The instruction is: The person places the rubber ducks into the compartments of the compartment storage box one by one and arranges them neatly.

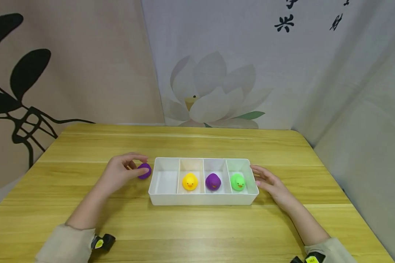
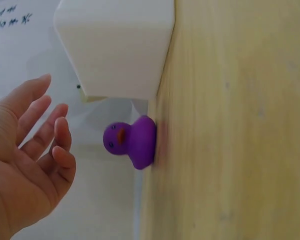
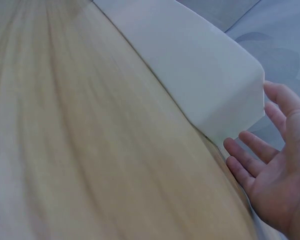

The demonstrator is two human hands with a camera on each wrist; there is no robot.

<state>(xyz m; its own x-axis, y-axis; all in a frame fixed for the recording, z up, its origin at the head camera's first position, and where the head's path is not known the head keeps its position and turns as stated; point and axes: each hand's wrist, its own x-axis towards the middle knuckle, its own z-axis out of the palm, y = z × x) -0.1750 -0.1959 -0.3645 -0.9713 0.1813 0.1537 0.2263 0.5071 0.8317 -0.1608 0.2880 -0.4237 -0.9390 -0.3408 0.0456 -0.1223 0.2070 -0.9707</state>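
Just left of the white box stands a purple rubber duck [image 2: 140,142] on the table. My left hand [image 1: 123,168] hovers over it with fingers loosely bent; the left wrist view shows a gap between hand and duck. The divided white box [image 1: 204,199] holds a yellow duck [image 1: 190,182], another purple duck [image 1: 213,182] and a green duck [image 1: 238,182], each in its own compartment. Its leftmost compartment [image 1: 166,177] has no duck in it. At the box's right end, my right hand [image 1: 271,186] has relaxed fingers, with the thumb at the wall.
The wooden table [image 1: 204,233] extends around the box on all sides. Behind it hangs a pale cloth [image 1: 214,33] printed with a lotus and dark characters. Another pale cloth [image 1: 365,120] hangs along the right side.
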